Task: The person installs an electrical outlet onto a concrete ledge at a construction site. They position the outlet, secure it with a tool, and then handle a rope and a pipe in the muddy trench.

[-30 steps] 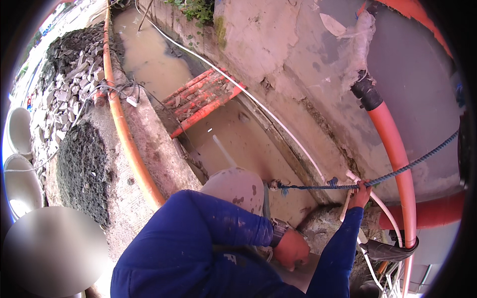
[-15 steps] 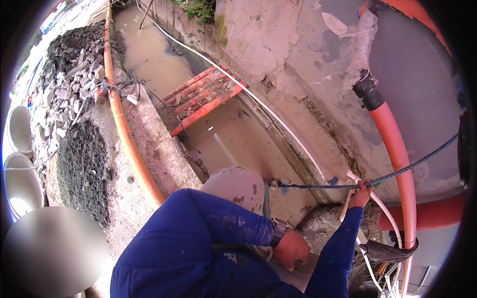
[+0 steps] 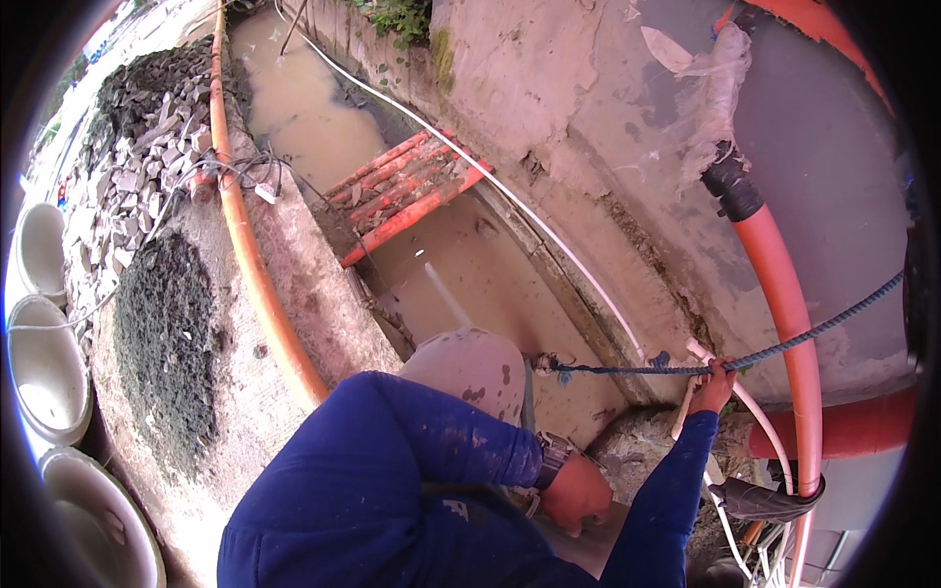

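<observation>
My right hand, in a blue sleeve, is closed around a dark blue-green rope at the right. From this grip the rope runs left to a frayed, knotted end beside my light, mud-spotted trouser knee. On the other side it stretches up toward the right rim. My left hand, with a watch at the wrist, hangs low in front of my body, fingers curled down over a grey surface. Whatever those fingers may hold is hidden. Thin white pipes pass close by my right hand.
Muddy water fills a trench ahead, bridged by orange pipes. A long orange pipe and rubble lie left, beside concrete pipes. A thick orange pipe curves down at right, next to a concrete wall.
The view has shifted slightly. A blurred round patch at lower left is gone, and another concrete pipe shows there. Both hands keep nearly the same place, my right still on the rope.
</observation>
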Motion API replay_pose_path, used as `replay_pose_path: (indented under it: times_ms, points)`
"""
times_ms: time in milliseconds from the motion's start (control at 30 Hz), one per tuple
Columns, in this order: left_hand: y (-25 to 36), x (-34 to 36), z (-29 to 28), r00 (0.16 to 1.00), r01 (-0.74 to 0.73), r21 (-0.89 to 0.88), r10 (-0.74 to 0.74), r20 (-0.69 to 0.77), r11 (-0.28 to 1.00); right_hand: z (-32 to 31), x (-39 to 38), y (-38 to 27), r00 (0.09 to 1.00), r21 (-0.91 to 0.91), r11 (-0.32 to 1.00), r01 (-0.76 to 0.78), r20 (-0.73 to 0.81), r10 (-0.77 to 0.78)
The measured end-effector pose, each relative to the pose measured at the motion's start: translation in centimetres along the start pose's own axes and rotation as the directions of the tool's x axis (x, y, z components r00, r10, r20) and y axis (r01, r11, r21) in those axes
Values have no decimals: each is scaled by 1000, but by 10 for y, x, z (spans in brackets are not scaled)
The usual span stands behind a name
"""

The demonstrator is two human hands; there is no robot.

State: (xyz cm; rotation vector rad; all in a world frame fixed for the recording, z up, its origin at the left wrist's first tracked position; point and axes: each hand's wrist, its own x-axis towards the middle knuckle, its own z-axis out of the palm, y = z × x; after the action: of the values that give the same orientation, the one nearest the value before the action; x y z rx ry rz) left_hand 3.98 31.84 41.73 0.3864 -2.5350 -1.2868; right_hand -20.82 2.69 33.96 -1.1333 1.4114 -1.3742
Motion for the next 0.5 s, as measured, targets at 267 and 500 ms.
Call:
replay_pose_path:
  times_ms: [267,500]
  points:
    - [0,1,0,1000,-11,10,11,-20,1000,5,-4,-5,999,33,999,-22,-32,23]
    - [-10,4,8,992,-107,34,109,-62,994,0,14,3,999,-76,997,32,16,-31]
